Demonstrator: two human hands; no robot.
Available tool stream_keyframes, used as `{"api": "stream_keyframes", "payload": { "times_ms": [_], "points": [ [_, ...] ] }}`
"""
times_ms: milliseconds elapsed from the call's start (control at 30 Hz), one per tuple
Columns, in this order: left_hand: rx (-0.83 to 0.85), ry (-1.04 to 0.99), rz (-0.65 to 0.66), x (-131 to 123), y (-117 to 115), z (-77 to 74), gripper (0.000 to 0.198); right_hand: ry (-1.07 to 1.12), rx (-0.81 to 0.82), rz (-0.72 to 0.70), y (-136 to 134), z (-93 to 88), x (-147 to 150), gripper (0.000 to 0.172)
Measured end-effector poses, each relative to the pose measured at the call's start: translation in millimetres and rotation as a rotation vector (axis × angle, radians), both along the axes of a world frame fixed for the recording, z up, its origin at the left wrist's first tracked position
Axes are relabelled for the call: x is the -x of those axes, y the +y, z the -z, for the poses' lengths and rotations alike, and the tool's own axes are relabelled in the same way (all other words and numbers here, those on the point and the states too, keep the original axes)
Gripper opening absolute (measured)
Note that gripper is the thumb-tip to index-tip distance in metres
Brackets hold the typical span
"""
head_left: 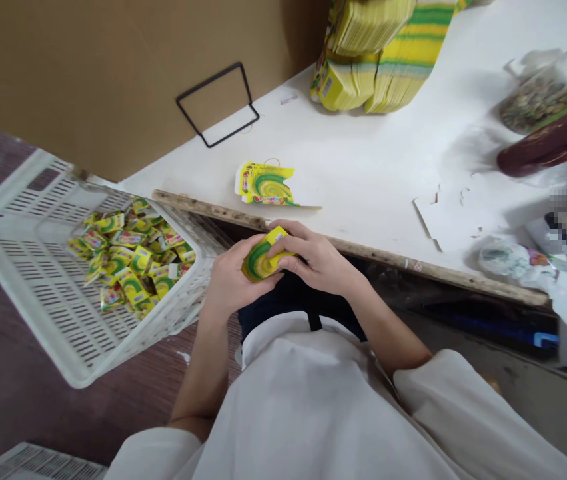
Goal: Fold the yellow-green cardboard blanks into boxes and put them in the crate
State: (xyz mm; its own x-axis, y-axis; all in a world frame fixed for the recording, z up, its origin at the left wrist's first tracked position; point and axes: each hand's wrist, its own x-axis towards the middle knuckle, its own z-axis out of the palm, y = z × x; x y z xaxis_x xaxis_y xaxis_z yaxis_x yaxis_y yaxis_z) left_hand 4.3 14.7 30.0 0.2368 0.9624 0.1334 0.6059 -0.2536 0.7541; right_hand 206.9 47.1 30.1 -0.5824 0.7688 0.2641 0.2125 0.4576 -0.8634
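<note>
A small yellow and green carton (262,256) is held between both hands just below the table edge. My left hand (228,280) cups it from underneath and my right hand (313,257) curls over its top, fingers pressed on a flap. One flat, unfolded carton blank (266,184) of the same print lies on the white table (363,153) just beyond my hands. To my left, a white slotted plastic basket (23,267) holds several folded cartons (130,257).
Stacks of flat yellow-green carton blanks (378,60) stand at the back of the table. A dark red bottle (548,143) and a clear jar (538,100) lie at the right. A brown cardboard sheet (113,73) with a black wire frame (218,103) leans at the left.
</note>
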Motion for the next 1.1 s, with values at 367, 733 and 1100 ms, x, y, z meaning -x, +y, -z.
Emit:
{"api": "stream_keyframes", "payload": {
  "times_ms": [367, 733, 1100],
  "points": [
    [-0.048, 0.031, -0.018, -1, 0, -0.3, 0.057, -0.010, -0.035, 0.010, -4, 5.8, 1, 0.020],
    [-0.110, 0.078, -0.039, -4, 0, 3.2, 0.055, 0.018, 0.002, 0.110, -11, 8.6, 9, 0.042],
    [-0.188, 0.113, -0.101, -12, -3, 10.0, 0.057, 0.090, 0.040, 0.249, -14, 14.5, 22, 0.051]
  ]
}}
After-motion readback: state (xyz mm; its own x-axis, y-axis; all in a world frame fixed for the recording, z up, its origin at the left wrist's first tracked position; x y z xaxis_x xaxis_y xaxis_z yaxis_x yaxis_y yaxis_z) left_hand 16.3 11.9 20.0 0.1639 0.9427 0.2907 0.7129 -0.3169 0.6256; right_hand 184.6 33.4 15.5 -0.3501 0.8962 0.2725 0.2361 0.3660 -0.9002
